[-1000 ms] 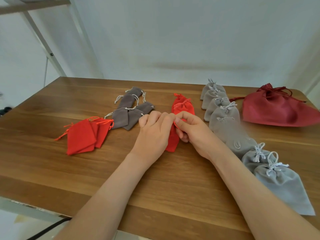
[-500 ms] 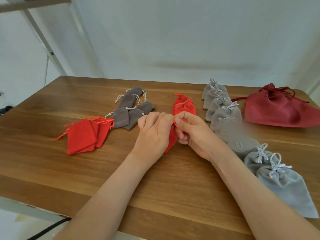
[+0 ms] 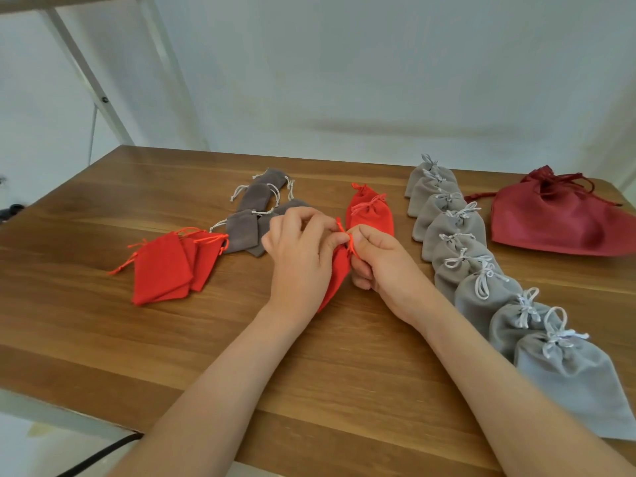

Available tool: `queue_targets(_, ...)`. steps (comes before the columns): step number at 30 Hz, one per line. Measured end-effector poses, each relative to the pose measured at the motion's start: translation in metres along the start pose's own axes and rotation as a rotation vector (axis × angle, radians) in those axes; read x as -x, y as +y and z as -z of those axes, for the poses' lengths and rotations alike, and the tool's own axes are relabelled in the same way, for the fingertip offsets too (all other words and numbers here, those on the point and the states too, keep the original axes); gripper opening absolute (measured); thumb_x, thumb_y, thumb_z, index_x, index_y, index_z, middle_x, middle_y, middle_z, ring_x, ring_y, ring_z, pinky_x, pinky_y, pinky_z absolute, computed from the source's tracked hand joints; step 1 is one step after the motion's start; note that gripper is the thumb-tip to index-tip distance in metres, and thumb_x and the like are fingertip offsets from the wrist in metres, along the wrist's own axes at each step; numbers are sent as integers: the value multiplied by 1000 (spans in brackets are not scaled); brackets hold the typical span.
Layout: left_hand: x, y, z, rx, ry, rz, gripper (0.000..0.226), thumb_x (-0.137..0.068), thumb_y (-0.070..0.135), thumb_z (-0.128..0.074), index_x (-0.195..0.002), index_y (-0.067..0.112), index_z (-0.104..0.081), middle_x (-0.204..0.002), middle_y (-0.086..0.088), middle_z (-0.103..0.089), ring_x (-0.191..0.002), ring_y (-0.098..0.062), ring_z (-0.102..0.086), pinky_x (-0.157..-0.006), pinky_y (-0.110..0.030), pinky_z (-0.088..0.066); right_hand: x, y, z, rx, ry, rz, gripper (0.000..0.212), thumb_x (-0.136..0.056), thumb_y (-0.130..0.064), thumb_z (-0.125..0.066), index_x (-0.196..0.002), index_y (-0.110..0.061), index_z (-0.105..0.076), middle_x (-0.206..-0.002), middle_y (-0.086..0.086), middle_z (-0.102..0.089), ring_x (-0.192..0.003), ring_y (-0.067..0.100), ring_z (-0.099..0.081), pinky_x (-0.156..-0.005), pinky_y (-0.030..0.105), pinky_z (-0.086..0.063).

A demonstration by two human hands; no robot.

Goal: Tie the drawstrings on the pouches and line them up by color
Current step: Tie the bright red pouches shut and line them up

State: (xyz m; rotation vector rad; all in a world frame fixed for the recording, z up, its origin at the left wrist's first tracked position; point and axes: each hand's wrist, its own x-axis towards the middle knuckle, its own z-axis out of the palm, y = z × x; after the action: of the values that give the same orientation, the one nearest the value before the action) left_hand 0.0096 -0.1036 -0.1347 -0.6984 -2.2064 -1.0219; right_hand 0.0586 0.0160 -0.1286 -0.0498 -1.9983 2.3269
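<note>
Mid-tie on one small bright red fabric pouch (image 3: 339,273). I hold it between both hands near the middle of the brown wooden worktop (image 3: 103,339); I cannot tell whether its lower tip touches the surface. My left hand (image 3: 299,259) and right hand (image 3: 385,270) both pinch its red drawstring (image 3: 349,241) at the neck, fingers (image 3: 368,239) curled in narrow on the cord. No finished knot shows.

Looks done:
- The long overlapping row of light grey velvet pouches with white bows (image 3: 481,290), running far to near on the right.
- Two tied red pouches (image 3: 371,211) just behind my hands, probably the start of the red line.

Looks left:
- A flat pile of a few red pouches with loose cords (image 3: 165,266) on the left.
- A loose cluster of small dark grey pouches with pale cords (image 3: 254,201) just beyond it, untied and not lined up.

The large dark red cloth pouch (image 3: 557,222) sits far right. Its neck is gathered, but I can't tell whether it is tied.

My call is roughly halfway: grey is finished, red is underway, dark grey isn't started.
</note>
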Motion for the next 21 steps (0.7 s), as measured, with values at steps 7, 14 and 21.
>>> queue_targets(7, 0, -6, 1, -182, -10, -215, 24, -94, 24, -45, -82, 12, -63, -80, 0, -60, -79, -16, -41, -72, -31, -26, 0, -2, -6, 156, 45, 23, 26, -103, -24, -35, -83, -11, -47, -53, 0, -32, -46, 9, -28, -48, 27, -23)
queue_targets(14, 1, -5, 1, 13, -70, -103, 26, -96, 13, -37, -86, 2, -59, -78, -10, -59, -75, -17, -43, -69, -29, -36, -5, -2, 5, 342, 353, 73, 36, -99, -25, -42, -64, -17, -44, -50, -6, -40, -47, 6, -34, -54, 28, -30)
queue_targets(21, -1, -3, 1, 49, -88, -61, 27, -97, 20, -36, -78, 6, -49, -72, -7, -49, -68, -22, -44, -64, -28, -31, 4, -6, 3, 431, 410, 220, 30, -100, -27, -43, -77, -7, -49, -64, -6, -46, -61, 6, -42, -60, 27, -36)
